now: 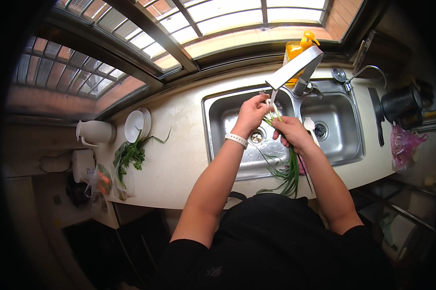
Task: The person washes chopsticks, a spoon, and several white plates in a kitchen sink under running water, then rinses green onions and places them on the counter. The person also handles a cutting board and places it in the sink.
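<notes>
A bunch of scallions (294,170) is in my right hand (292,134), gripped around the green stems. The long leaves hang down over the front rim of the sink. My left hand (250,112), with a white band at the wrist, pinches the pale root ends. Water runs from the square chrome faucet (294,69) onto those ends and the left fingertips. Both hands are above the left steel basin (225,119), which has a drain strainer (256,137) with bits in it. A white spoon-like utensil (309,125) lies by the divider, partly hidden by my right hand.
An orange pump bottle (292,50) stands behind the faucet. At right are the second basin (343,130), a knife (376,116), a black pot (401,101) and a pink plastic bag (404,145). Leafy greens (131,156), white bowls (134,126) and a pitcher (96,131) are at left.
</notes>
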### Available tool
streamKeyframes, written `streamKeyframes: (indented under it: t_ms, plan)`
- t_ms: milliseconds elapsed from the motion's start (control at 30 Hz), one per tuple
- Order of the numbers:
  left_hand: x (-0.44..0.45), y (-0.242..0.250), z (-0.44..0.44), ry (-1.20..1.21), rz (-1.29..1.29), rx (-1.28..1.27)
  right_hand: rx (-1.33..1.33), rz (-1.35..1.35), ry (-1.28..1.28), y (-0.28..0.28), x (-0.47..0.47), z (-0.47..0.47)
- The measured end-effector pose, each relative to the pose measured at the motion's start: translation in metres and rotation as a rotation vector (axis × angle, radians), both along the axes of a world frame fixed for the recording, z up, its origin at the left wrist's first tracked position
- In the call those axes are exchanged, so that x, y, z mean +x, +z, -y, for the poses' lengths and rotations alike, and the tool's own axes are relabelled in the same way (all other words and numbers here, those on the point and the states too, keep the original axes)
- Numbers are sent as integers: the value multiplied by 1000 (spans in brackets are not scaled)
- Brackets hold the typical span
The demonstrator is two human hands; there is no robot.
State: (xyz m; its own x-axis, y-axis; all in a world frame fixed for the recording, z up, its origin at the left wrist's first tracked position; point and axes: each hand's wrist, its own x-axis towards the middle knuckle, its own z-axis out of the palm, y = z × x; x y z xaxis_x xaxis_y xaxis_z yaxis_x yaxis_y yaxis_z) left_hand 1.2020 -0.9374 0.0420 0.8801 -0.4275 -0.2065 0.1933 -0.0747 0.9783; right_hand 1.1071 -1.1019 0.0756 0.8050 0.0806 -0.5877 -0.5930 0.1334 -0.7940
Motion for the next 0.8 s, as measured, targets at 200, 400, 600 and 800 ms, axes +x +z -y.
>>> streamKeyframes:
  t_ms: [200,400,600,800]
  plan:
    - [1,4,-8,231,-225,-163,38,65,-19,-2,-1,0]
    - [-3,-6,-2,386,-132,-67,7,68,33,-1,4,-3]
    - [1,-17,-10,481,-191,-248,45,22,41,0,4,5]
    - [2,-33,-34,753,-457,-490,207,33,-84,1,-6,5]
